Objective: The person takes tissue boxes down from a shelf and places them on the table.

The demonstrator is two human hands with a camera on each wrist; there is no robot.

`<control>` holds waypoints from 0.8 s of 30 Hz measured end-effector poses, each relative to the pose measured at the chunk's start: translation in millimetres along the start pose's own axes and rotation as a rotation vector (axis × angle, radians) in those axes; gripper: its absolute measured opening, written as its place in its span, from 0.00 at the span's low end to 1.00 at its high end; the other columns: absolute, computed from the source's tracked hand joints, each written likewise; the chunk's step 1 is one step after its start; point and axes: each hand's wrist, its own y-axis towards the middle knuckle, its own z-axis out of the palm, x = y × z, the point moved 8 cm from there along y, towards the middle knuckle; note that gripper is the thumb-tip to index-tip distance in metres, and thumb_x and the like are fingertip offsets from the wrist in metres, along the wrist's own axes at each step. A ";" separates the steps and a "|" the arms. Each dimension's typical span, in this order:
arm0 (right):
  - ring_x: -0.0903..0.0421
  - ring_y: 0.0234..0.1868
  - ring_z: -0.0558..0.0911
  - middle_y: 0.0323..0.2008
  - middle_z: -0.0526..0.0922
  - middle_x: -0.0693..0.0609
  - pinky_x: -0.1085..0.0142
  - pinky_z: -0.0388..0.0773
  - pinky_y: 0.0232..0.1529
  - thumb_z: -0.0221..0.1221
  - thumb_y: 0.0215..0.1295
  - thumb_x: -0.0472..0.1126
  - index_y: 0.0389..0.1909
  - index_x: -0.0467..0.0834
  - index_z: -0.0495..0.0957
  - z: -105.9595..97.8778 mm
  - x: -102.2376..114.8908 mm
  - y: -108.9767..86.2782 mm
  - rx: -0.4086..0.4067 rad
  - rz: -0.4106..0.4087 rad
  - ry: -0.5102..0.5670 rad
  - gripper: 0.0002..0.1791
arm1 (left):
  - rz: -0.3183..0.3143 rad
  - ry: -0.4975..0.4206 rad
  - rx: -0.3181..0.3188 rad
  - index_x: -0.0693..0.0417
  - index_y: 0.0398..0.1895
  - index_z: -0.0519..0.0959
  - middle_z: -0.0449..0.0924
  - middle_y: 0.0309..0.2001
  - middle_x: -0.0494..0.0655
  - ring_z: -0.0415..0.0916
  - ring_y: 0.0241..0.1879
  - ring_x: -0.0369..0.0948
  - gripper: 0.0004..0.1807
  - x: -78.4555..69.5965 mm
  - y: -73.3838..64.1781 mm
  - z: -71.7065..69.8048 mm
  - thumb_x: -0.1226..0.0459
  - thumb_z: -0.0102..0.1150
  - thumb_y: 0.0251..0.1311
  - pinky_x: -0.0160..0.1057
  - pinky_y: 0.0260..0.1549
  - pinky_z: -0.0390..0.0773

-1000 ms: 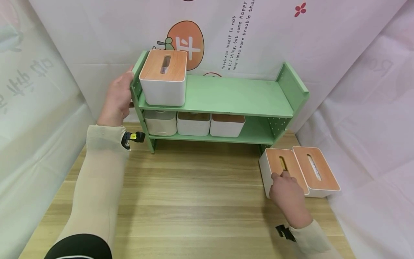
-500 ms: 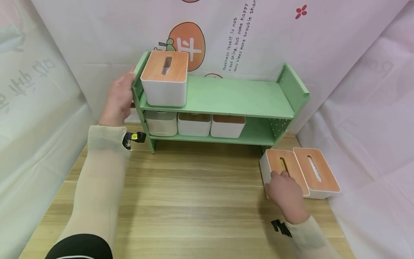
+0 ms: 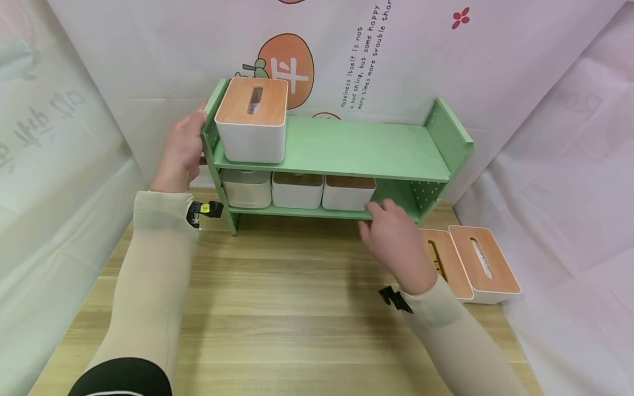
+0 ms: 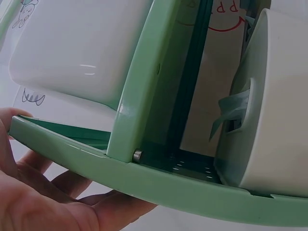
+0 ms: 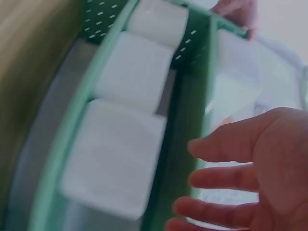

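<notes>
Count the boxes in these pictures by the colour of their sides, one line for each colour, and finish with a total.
White boxes: 5
Cream box: 1
Total: 6

The left hand (image 3: 180, 146) gripped a green shelf (image 3: 366, 144) by its left side. On it stood an upper box (image 3: 251, 140) at left and three lower boxes (image 3: 297, 193). The right hand (image 3: 398, 245) hovered near the rightmost; two boxes (image 3: 499, 276) stood at right.
</notes>
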 end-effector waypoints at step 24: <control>0.42 0.55 0.73 0.56 0.72 0.41 0.53 0.72 0.52 0.60 0.63 0.39 0.66 0.42 0.72 -65.8 142.5 108.3 -0.246 -0.399 0.016 0.28 | -0.087 -0.023 0.018 0.37 0.69 0.73 0.72 0.53 0.50 0.77 0.43 0.45 0.26 -4.1 -3.0 -7.9 0.44 0.51 0.71 0.55 0.53 0.74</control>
